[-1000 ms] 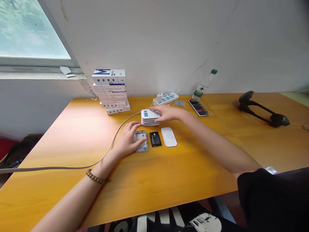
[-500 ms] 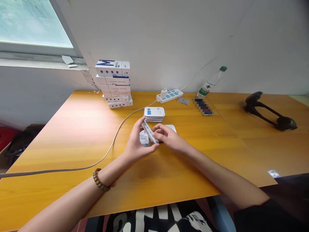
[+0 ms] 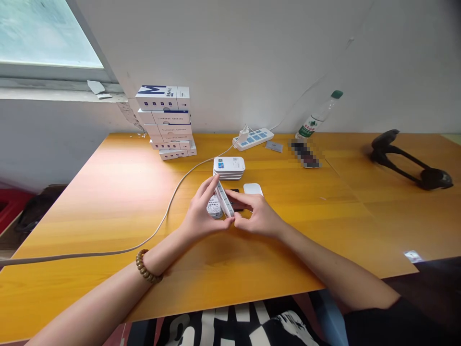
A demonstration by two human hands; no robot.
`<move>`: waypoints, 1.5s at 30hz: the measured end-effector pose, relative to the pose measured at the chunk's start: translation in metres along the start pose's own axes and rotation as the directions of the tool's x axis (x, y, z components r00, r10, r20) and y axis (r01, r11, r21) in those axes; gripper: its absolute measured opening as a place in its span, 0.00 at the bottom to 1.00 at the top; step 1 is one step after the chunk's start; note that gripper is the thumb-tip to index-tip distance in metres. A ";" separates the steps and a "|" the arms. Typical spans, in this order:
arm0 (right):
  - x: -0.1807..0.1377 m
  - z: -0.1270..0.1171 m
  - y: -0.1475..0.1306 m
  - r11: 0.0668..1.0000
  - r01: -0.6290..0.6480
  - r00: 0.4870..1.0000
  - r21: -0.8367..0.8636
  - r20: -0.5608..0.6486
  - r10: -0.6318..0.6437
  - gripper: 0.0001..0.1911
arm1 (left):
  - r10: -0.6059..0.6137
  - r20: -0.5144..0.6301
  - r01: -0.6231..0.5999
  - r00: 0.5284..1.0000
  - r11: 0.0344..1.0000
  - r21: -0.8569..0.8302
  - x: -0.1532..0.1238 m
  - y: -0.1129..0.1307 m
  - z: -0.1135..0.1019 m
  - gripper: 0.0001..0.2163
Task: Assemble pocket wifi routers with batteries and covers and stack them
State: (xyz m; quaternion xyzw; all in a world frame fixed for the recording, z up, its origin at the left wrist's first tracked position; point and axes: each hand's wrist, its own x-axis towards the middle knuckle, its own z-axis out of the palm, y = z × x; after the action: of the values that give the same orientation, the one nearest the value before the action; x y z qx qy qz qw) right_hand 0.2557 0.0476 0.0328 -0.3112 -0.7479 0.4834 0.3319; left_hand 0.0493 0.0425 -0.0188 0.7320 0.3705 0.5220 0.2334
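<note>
A stack of white boxes (image 3: 163,120) with dark blue markings stood at the back of the yellow wooden desk (image 3: 273,269), below a window (image 3: 43,33) in the pale wall (image 3: 252,62). A white power strip (image 3: 254,139) lay along the back edge, and its white cable (image 3: 108,252) ran across the desk and off to the left. To its right lay a small grey card (image 3: 274,146), a phone (image 3: 305,154) blurred by pixelation, and a clear water bottle (image 3: 317,117) with a green cap. Farther right rested a black forked object (image 3: 403,161).
</note>
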 end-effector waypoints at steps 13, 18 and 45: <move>-0.005 0.001 0.004 0.995 -0.090 0.972 0.035 -0.213 0.096 0.31 | 0.013 0.038 -0.014 0.999 0.999 0.034 0.003 0.005 -0.009 0.49; 0.001 -0.007 0.004 0.952 -0.240 0.953 0.189 -0.140 0.268 0.21 | 0.069 0.058 -0.069 0.996 0.998 0.001 -0.003 0.003 -0.001 0.51; 0.006 -0.091 0.070 0.783 -0.461 0.853 -0.419 -0.452 0.260 0.08 | -0.118 0.022 0.116 0.993 0.902 -0.416 0.006 -0.013 -0.005 0.39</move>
State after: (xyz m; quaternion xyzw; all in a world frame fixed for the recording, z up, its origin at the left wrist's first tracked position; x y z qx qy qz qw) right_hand 0.3350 0.1235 -0.0023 -0.6130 -0.6972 0.2543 0.2711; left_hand 0.0420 0.0547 -0.0233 0.6406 0.2944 0.5755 0.4144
